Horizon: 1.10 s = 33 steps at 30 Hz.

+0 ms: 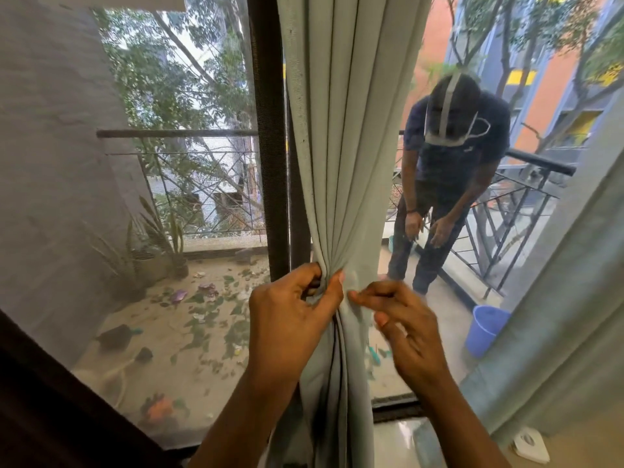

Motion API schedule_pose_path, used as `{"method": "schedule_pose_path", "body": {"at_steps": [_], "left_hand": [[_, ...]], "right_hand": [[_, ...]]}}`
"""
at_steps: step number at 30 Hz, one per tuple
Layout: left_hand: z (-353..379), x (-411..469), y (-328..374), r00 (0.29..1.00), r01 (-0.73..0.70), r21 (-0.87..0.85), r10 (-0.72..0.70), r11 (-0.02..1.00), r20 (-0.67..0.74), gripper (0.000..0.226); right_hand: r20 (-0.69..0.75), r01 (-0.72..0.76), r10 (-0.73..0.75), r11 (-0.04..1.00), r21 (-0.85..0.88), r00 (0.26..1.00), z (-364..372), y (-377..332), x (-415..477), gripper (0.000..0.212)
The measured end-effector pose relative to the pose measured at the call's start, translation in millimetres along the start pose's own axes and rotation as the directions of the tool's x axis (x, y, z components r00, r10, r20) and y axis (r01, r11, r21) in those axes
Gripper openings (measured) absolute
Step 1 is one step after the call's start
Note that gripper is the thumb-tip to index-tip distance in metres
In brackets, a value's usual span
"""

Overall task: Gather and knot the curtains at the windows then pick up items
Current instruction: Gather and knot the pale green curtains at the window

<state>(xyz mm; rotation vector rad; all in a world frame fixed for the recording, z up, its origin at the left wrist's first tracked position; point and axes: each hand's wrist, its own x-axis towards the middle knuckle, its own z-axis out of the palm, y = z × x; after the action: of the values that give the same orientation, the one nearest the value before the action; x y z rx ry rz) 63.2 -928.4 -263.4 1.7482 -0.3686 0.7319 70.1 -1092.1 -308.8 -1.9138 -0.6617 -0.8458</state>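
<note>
Our left hand (290,312) has its grip clenched on the curtain (347,146), bunching the folds where it hangs against the dark window frame (270,130). Our right hand (405,329) is blurred just beside the fabric, fingers loosely curled, grasping nothing we can make out.

Pale grey-green curtain (341,130) hangs upright, pleats bunched together at mid-height.
</note>
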Motion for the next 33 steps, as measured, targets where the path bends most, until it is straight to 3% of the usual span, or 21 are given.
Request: {"method": "schedule_pose_path", "body": {"at_steps": [3, 4, 7, 9, 11, 14, 17, 20, 22, 25, 30, 33], "left_hand": [[2, 1, -2, 1.000, -0.020, 0.079, 0.022, 0.997, -0.013, 0.017], [1, 1, -1, 0.999, -0.029, 0.089, 0.030, 0.996, -0.015, 0.020], [1, -1, 0, 0.999, -0.035, 0.109, 0.036, 0.993, -0.003, 0.031], [-2, -1, -1, 1.000, -0.028, 0.130, 0.029, 0.991, -0.002, 0.038], [-5, 0, -3, 0.999, -0.029, 0.174, 0.031, 0.984, -0.010, 0.040], [-8, 4, -6, 0.999, 0.001, 0.261, 0.009, 0.965, -0.038, 0.039], [-5, 7, -7, 0.999, 0.005, 0.325, 0.010, 0.946, -0.043, 0.028], [1, 5, -5, 0.997, -0.034, 0.367, 0.056, 0.929, -0.051, 0.032], [7, 4, -4, 0.996, -0.044, 0.368, 0.070, 0.929, -0.058, 0.034], [12, 0, -3, 0.998, -0.043, 0.311, 0.056, 0.950, -0.032, 0.034], [9, -4, -2, 0.999, 0.013, 0.113, -0.017, 0.993, 0.029, 0.019], [2, -2, -4, 1.000, 0.015, 0.102, -0.017, 0.995, 0.024, 0.023]], "right_hand": [[-0.296, -0.291, 0.288, 0.956, 0.035, 0.911, -5, 34, 22, 0.028], [-0.268, -0.420, 0.421, 0.905, 0.065, 0.866, -5, 42, 31, 0.039], [0.074, -0.666, 0.669, 0.713, 0.218, 0.740, 2, 69, 52, 0.073], [0.233, -0.703, 0.666, 0.635, 0.321, 0.708, 9, 77, 57, 0.061], [0.221, -0.689, 0.657, 0.644, 0.334, 0.721, 12, 76, 56, 0.034], [-0.040, -0.621, 0.658, 0.728, 0.289, 0.752, 6, 63, 46, 0.013], [-0.336, -0.579, 0.574, 0.810, 0.097, 0.747, 1, 41, 25, 0.006], [-0.484, -0.472, 0.415, 0.882, 0.006, 0.770, 10, 15, 3, 0.008], [-0.485, -0.348, 0.285, 0.936, -0.042, 0.827, 18, 0, -6, 0.004], [-0.436, -0.238, 0.159, 0.962, -0.132, 0.886, 33, -13, -13, 0.016], [-0.305, -0.222, 0.160, 0.958, -0.181, 0.939, 53, -18, -13, 0.030], [-0.276, -0.163, 0.094, 0.957, -0.240, 0.956, 54, -21, -13, 0.030]]}}
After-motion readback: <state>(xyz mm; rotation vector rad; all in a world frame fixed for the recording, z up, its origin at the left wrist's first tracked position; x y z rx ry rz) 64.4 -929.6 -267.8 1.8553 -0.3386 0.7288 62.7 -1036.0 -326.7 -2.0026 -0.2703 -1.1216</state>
